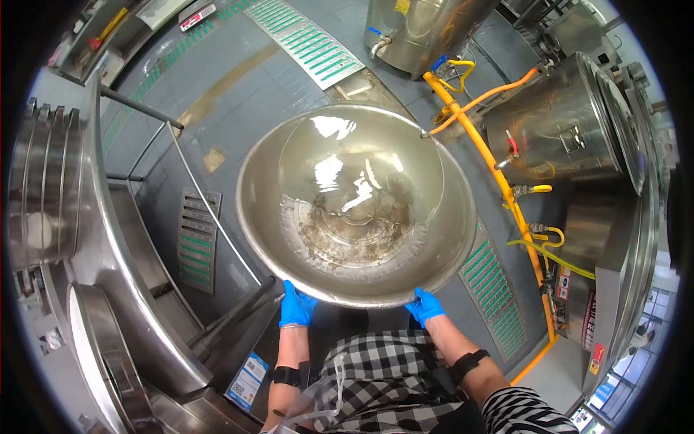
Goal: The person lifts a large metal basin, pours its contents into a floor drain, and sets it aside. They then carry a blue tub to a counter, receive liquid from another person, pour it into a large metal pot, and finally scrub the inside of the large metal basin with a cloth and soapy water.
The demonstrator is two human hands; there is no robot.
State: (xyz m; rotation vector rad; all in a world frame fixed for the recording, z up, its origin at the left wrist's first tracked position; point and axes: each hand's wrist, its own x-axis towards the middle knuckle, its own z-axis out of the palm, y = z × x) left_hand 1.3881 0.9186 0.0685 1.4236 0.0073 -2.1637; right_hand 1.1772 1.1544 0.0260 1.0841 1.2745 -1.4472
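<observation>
A large round metal basin (269, 217) is in front of my body, with clear water (303, 155) inside. Brownish marks show on its bottom, and bright reflections lie across the water. My left hand (296, 305), in a blue glove, grips the near rim on the left. On the right of the same rim, my right hand (425, 307), also gloved in blue, is closed on the edge. The fingers of both hands are partly hidden under the basin.
Yellow gas pipes (497, 172) run along the right, beside a steel tank (557, 123) with a red-handled tap. Another tank (416, 32) stands at the back. A steel counter (119, 239) lines the left. Drain grates (494, 293) are set in the grey tiled floor (238, 94).
</observation>
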